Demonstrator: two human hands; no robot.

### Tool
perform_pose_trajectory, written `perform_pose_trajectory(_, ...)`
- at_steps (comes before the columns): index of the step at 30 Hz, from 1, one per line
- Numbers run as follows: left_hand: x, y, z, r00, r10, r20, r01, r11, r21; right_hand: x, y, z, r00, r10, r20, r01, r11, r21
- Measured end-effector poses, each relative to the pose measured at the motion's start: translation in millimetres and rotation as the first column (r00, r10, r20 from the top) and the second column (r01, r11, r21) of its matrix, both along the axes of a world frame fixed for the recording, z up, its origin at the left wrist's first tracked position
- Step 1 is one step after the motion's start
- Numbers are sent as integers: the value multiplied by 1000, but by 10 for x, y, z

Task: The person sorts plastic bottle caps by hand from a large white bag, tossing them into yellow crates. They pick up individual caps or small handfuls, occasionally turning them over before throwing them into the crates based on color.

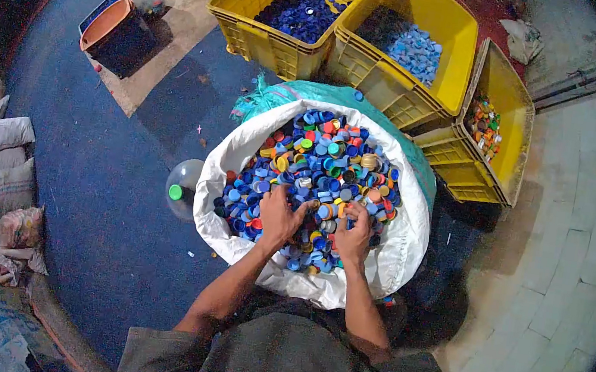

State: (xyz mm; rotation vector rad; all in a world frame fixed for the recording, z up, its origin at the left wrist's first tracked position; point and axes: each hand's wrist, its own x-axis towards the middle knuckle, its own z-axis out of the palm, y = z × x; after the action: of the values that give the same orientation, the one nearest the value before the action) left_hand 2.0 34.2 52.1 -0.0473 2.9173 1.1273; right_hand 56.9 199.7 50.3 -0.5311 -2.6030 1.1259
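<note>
A white woven sack stands in front of me, its rim rolled down. It is full of plastic bottle caps, mostly blue, with red, orange, green, yellow and white ones among them. My left hand rests palm down on the caps, thumb stretched away from the fingers, and no cap shows in its grasp. Close on its right, my right hand has curled fingers, with the tips at an orange cap. Part of its grip is hidden by the hand itself.
Beyond the sack are a yellow crate of dark blue caps, another yellow crate of light blue caps, and a third yellow crate of orange and mixed caps. A clear bottle lies left. An orange tub sits farther off.
</note>
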Motion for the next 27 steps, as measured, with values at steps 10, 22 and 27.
perform_pose_trajectory(10, 1, -245, 89, 905, 81, 417, -354, 686, 636, -175, -150, 30, 996, 21, 84, -17, 999, -40)
perform_pose_trajectory(22, 222, -889, -82, 744, -65, 665, -668, -56, 742, -494, -339, 21, 947, 58, 315, -150, 949, 277)
perform_pose_trajectory(27, 328, -758, -28, 791, 101, 603, -587, 401, 703, -546, -382, 109, 926, 15, 377, -139, 942, 304)
